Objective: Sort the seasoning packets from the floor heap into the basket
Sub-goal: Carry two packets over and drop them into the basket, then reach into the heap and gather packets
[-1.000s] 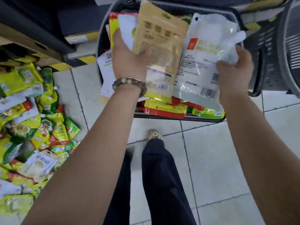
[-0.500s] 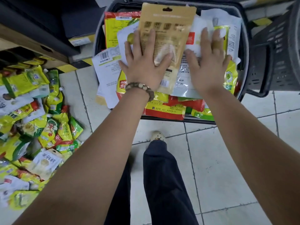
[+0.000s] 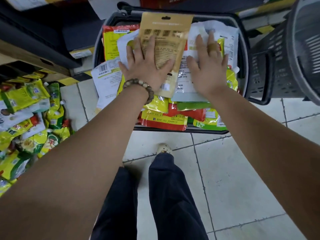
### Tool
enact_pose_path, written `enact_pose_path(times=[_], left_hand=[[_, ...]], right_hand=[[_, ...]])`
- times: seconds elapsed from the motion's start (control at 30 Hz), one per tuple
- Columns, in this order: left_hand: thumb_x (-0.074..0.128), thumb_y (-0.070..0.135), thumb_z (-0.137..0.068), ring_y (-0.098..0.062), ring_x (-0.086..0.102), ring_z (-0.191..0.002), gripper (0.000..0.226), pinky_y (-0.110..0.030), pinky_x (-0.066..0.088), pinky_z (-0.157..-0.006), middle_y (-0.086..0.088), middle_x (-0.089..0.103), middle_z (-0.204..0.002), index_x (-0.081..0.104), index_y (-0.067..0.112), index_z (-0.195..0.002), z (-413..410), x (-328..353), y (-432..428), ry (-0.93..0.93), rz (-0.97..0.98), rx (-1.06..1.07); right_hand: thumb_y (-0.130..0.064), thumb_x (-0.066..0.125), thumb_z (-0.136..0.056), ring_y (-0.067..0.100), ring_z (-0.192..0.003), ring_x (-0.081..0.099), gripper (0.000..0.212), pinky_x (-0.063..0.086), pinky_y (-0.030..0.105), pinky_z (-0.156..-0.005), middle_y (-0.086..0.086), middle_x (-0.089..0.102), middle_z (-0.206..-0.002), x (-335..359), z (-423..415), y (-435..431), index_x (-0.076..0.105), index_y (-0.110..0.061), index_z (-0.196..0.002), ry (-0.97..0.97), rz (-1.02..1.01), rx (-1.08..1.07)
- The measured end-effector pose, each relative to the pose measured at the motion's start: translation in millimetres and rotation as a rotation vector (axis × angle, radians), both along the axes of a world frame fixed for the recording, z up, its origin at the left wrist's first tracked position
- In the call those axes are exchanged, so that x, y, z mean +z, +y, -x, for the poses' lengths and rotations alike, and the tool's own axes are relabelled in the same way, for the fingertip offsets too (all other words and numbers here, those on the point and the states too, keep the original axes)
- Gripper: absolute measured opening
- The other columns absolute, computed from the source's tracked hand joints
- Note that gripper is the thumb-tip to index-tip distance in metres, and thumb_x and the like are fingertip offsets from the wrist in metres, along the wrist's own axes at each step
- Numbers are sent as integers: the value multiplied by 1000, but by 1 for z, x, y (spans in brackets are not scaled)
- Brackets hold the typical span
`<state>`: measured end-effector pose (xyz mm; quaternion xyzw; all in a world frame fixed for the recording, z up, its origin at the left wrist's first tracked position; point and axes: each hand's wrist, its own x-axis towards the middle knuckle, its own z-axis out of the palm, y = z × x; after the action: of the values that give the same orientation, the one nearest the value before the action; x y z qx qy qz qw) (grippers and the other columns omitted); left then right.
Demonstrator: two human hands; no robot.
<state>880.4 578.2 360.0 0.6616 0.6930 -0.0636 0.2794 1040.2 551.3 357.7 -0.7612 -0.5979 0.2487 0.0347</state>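
Fingers (image 3: 152,44) lie spread flat and straight. A second ago they were curled round two packets held up over the basket (image 3: 244,58). Now the left hand (image 3: 147,70) presses the tan pouch (image 3: 166,30) and the right hand (image 3: 207,70) the white pouch (image 3: 186,87) down onto the packets already filling it. Two more look sorted, though the floor heap (image 3: 29,118) at left remains large. Both forearms reach forward, palms down.

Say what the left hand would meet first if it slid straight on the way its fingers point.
Flat on the tan packet, the left hand would probably reach the far rim of the basket next; depth is unclear.
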Motion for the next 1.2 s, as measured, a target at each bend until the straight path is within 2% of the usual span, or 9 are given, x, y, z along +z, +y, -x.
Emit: enact_pose_path(times=[0.27, 0.4, 0.53, 0.7, 0.77, 0.83, 0.93, 1.07, 1.2], left_hand=[[40, 65, -88, -23, 6, -146, 82, -49, 5, -118, -2, 0, -160, 6, 27, -151, 4, 19, -15, -141, -64, 21], [45, 59, -89, -23, 18, -144, 74, -46, 19, -116, -4, 14, -158, 19, 25, -149, 12, 44, -31, -211, -93, 42], [55, 52, -87, -20, 37, -134, 68, -33, 33, -108, 0, 30, -150, 33, 23, -144, 17, 110, -57, -340, -11, 133], [59, 46, -87, -13, 41, -129, 63, -18, 30, -90, 4, 37, -146, 37, 23, -141, 13, 214, -95, -421, -52, 99], [62, 42, -87, -10, 41, -127, 61, -17, 32, -92, 4, 38, -145, 39, 23, -140, 9, 252, -109, -492, -75, 72], [65, 38, -86, -7, 41, -125, 60, -18, 34, -96, 4, 40, -144, 41, 23, -138, 6, 289, -121, -573, -98, 27], [67, 32, -85, -7, 44, -123, 56, -18, 35, -93, 11, 45, -135, 44, 25, -136, 1, 333, -140, -675, -69, -41], [70, 22, -84, -4, 46, -112, 52, 0, 33, -81, 13, 46, -124, 48, 23, -131, -14, 373, -166, -751, -41, -167], [64, 35, -74, -9, 48, -112, 59, -21, 37, -95, 8, 47, -125, 51, 20, -129, -60, 396, -191, -708, -33, -359]], right_hand=[[-40, 51, -90, 26, -146, 15, 67, 16, 45, -117, 13, 17, -157, 8, -2, -27, 27, -17, -149, 87, -116, -39], [-34, 55, -88, 25, -142, 27, 64, 26, 38, -114, 12, 26, -154, 33, -2, -45, 34, -14, -146, 198, -180, -134], [-22, 57, -89, 20, -126, 47, 49, 29, 14, -95, 9, 46, -140, 96, -3, -80, 48, -11, -136, 278, -216, -193], [-20, 59, -84, 15, -115, 52, 50, 32, 8, -88, 6, 55, -129, 201, -10, -125, 52, -10, -132, 369, -281, -298], [-20, 62, -83, 8, -111, 52, 50, 34, 5, -90, 2, 56, -123, 243, -13, -146, 52, -10, -131, 429, -323, -352], [-21, 63, -82, 4, -108, 51, 51, 35, 6, -91, -5, 54, -117, 282, -17, -170, 52, -11, -131, 455, -366, -403], [-24, 61, -80, 7, -115, 50, 49, 40, 21, -98, -18, 51, -118, 332, -24, -215, 53, -17, -127, 470, -413, -532], [-25, 62, -79, 7, -118, 49, 44, 42, 31, -100, -7, 49, -129, 377, -37, -275, 49, -33, -120, 472, -487, -669], [-26, 65, -79, 4, -120, 47, 45, 40, 29, -102, -10, 47, -131, 394, -64, -336, 50, -34, -121, 445, -493, -754]])
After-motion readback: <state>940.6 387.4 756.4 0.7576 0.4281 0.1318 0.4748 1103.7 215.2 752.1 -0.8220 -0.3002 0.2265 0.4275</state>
